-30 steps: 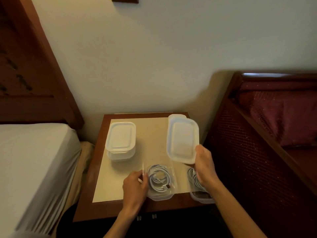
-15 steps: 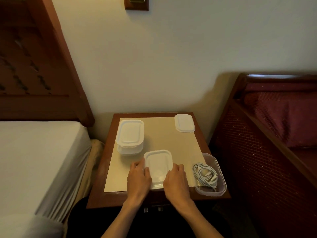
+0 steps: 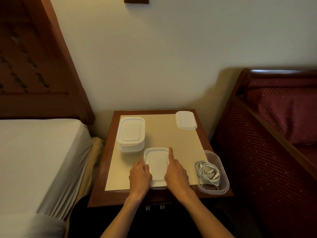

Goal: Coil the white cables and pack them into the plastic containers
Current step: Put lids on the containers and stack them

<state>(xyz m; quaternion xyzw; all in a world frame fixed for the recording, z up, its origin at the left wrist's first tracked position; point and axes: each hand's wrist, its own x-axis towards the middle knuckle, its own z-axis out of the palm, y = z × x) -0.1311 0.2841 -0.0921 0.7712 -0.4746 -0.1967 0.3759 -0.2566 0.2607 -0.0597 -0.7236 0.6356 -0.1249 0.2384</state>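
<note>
A lidded plastic container sits at the near middle of the small table. My left hand presses on the lid's left edge. On the right edge rests my right hand, its index finger stretched along the rim. To the right, an open clear container at the table's near right corner holds a coiled white cable. Two closed containers are stacked at the back left. One loose white lid lies at the back right.
A bed with a white sheet lies left of the table, with a dark wooden headboard behind it. A dark red bench with a cushion stands close on the right. The wall is right behind the table.
A second ago my right hand held a lid above the open cabled container. The lid now sits on that container, both hands press its edges, and my right index finger has stretched out.
</note>
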